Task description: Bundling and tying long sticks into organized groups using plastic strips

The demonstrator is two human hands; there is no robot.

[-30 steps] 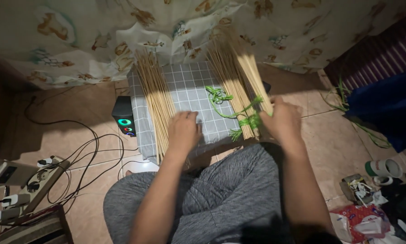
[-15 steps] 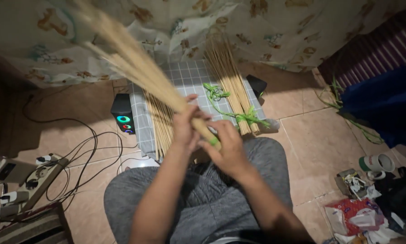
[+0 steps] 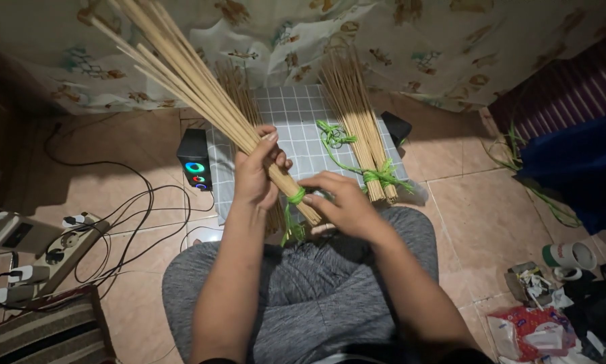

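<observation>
While the left hand (image 3: 257,176) clamps the stick bundle (image 3: 202,94), the right hand (image 3: 343,205) pinches its green tie (image 3: 296,197).

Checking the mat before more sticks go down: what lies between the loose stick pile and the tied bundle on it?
In the head view, green string lies between the loose stick pile and the tied bundle, on the checked mat.

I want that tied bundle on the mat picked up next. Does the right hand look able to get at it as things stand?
Probably yes. The tied bundle lies uncovered on the grid mat, just beyond the right hand. But that hand is busy at the green tie on the held sticks.
</observation>
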